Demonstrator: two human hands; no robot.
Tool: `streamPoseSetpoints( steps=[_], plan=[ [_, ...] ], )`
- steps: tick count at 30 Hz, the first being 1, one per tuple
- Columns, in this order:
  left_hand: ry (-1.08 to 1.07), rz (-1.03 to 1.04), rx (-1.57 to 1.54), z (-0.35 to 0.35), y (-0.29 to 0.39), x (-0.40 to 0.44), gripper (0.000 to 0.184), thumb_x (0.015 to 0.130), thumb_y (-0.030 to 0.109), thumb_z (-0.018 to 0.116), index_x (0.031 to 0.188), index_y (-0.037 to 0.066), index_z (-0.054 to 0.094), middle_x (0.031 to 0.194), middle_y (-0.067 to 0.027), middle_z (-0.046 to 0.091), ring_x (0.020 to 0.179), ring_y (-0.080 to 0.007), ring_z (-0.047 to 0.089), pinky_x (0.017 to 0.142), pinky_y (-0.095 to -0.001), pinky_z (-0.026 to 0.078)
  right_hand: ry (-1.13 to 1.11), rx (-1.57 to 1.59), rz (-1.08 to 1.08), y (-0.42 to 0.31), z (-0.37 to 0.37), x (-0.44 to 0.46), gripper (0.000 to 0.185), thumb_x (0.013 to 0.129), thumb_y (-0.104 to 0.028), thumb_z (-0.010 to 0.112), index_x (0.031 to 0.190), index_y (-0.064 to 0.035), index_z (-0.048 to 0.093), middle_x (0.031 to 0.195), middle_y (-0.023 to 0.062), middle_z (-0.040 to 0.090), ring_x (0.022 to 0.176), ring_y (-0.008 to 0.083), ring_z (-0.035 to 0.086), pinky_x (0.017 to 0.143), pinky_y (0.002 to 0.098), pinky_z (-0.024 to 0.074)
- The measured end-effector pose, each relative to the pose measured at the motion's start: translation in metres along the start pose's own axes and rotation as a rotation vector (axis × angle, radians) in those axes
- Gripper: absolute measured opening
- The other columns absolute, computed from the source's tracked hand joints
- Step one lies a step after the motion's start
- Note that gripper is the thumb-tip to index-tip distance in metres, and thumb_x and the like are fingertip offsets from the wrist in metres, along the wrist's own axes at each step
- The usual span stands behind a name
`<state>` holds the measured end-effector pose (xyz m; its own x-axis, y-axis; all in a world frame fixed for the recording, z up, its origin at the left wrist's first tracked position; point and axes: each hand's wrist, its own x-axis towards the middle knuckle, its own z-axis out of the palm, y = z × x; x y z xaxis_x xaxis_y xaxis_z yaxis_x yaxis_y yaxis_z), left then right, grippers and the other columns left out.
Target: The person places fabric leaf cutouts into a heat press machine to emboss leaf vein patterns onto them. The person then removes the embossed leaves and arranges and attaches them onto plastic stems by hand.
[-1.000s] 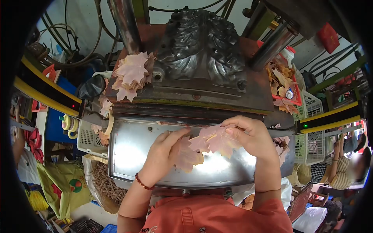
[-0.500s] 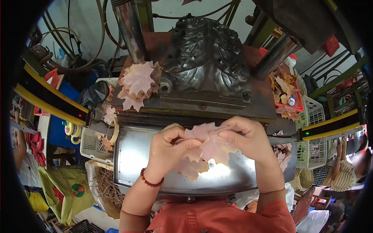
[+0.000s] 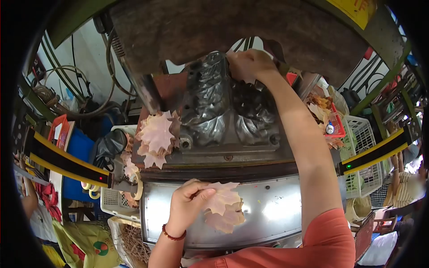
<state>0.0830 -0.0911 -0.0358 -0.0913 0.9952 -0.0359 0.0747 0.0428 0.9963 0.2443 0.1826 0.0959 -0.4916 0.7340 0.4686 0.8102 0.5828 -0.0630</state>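
Observation:
My left hand (image 3: pixel 190 203) pinches a few pale pink artificial maple leaves (image 3: pixel 225 207) between thumb and fingers, above a shiny metal tray (image 3: pixel 161 201). Stretched far forward, my right hand (image 3: pixel 255 62) is over the back of a dark metal leaf-shaped mould (image 3: pixel 208 107). Its fingers are closed on a pale pink maple leaf (image 3: pixel 242 73), partly blurred and hard to tell from the hand. To the mould's left lies a pile of similar leaves (image 3: pixel 156 134) on the press bed.
A large brown press plate (image 3: pixel 223 29) hangs over the mould and my right hand. Yellow-edged bars (image 3: pixel 67 158) flank the work area. A red basket of leaves (image 3: pixel 337 123) and white crates (image 3: pixel 357 138) stand at right; another white crate (image 3: pixel 114 201) is at left.
My right hand has left the leaves in front and reached forward over the mould. My left hand keeps its leaves. The view has tilted, so more of the upper press plate shows.

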Motion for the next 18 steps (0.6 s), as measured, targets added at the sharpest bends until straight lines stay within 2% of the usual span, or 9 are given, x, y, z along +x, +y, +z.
streamPoseSetpoints(
  steps=[2, 4, 6, 8, 10, 13, 15, 16, 18],
  plan=[
    [-0.013, -0.032, 0.001, 0.0, -0.001, 0.0, 0.015, 0.083, 0.01, 0.07, 0.093, -0.001, 0.069, 0.076, -0.0016, 0.057, 0.067, -0.0075, 0.049, 0.059, -0.0209, 0.039, -0.094, -0.148, 0.024, -0.004, 0.001, 0.012, 0.028, 0.086, -0.025, 0.057, 0.106, -0.0054, 0.063, 0.096, 0.0163, 0.065, 0.094, 0.0272, 0.064, 0.082, 0.0324, 0.0479],
    [0.001, -0.054, -0.008, -0.001, 0.001, 0.0, 0.016, 0.083, 0.01, 0.07, 0.093, -0.001, 0.069, 0.077, -0.001, 0.058, 0.069, -0.0065, 0.05, 0.06, -0.0202, 0.04, -0.037, -0.076, 0.102, 0.009, 0.014, 0.014, 0.03, 0.087, -0.023, 0.056, 0.11, -0.0033, 0.06, 0.1, 0.0143, 0.064, 0.095, 0.0261, 0.062, 0.083, 0.032, 0.0474],
    [0.019, -0.057, -0.037, -0.002, 0.0, -0.001, 0.015, 0.084, 0.01, 0.07, 0.093, -0.002, 0.068, 0.078, -0.0004, 0.058, 0.07, -0.0056, 0.052, 0.06, -0.0195, 0.041, 0.118, 0.227, 0.244, 0.024, 0.024, 0.01, 0.032, 0.088, -0.022, 0.055, 0.113, -0.0012, 0.057, 0.104, 0.0122, 0.062, 0.096, 0.025, 0.061, 0.085, 0.0317, 0.0469],
    [0.049, -0.057, -0.083, -0.002, -0.004, -0.001, 0.015, 0.085, 0.01, 0.069, 0.093, -0.002, 0.067, 0.079, 0.0006, 0.059, 0.07, -0.0049, 0.053, 0.06, -0.0189, 0.042, 0.238, 0.716, 0.38, 0.034, 0.031, -0.008, 0.035, 0.089, -0.02, 0.055, 0.117, 0.001, 0.054, 0.108, 0.0102, 0.061, 0.097, 0.024, 0.059, 0.086, 0.0313, 0.0464],
    [0.059, -0.064, -0.114, 0.002, -0.003, 0.0, 0.015, 0.085, 0.01, 0.069, 0.093, -0.002, 0.066, 0.079, 0.0012, 0.06, 0.07, -0.0045, 0.054, 0.059, -0.0185, 0.043, 0.277, 1.072, 0.409, 0.042, 0.035, -0.021, 0.037, 0.09, -0.018, 0.054, 0.121, 0.0031, 0.051, 0.112, 0.0081, 0.06, 0.098, 0.0229, 0.058, 0.088, 0.031, 0.0458],
    [0.049, -0.069, -0.142, 0.013, 0.007, 0.002, 0.014, 0.086, 0.01, 0.069, 0.093, -0.001, 0.065, 0.079, 0.0015, 0.062, 0.069, -0.0041, 0.055, 0.059, -0.0184, 0.044, 0.232, 1.14, 0.262, 0.047, 0.04, -0.032, 0.043, 0.085, -0.02, 0.063, 0.12, 0.0029, 0.052, 0.11, 0.0138, 0.061, 0.098, 0.0238, 0.059, 0.086, 0.0339, 0.0466],
    [0.047, -0.046, -0.172, 0.025, 0.013, 0.002, 0.015, 0.085, 0.011, 0.069, 0.093, 0.0, 0.064, 0.079, 0.0016, 0.063, 0.069, -0.0036, 0.054, 0.059, -0.0191, 0.043, -0.024, 0.867, 0.265, 0.016, 0.012, -0.038, 0.043, 0.083, -0.021, 0.064, 0.117, 0.0032, 0.054, 0.108, 0.0172, 0.061, 0.1, 0.0256, 0.059, 0.085, 0.0364, 0.0466],
    [0.045, -0.01, -0.06, 0.028, 0.018, 0.001, 0.016, 0.085, 0.012, 0.07, 0.093, 0.0, 0.064, 0.079, 0.0011, 0.063, 0.069, -0.0043, 0.054, 0.059, -0.0201, 0.043, -0.148, 0.728, 0.264, 0.004, 0.002, -0.039, 0.042, 0.083, -0.022, 0.065, 0.115, 0.0034, 0.055, 0.106, 0.0189, 0.061, 0.101, 0.0264, 0.059, 0.085, 0.0376, 0.0467],
    [0.04, 0.062, 0.163, 0.03, 0.026, 0.0, 0.017, 0.084, 0.013, 0.071, 0.093, 0.001, 0.063, 0.079, 0.0001, 0.064, 0.07, -0.0056, 0.054, 0.06, -0.0223, 0.043, 0.091, 0.443, 0.19, 0.013, 0.045, -0.04, 0.038, 0.084, -0.022, 0.063, 0.112, 0.0033, 0.056, 0.105, 0.021, 0.061, 0.1, 0.0283, 0.06, 0.085, 0.039, 0.0463]
  ],
)
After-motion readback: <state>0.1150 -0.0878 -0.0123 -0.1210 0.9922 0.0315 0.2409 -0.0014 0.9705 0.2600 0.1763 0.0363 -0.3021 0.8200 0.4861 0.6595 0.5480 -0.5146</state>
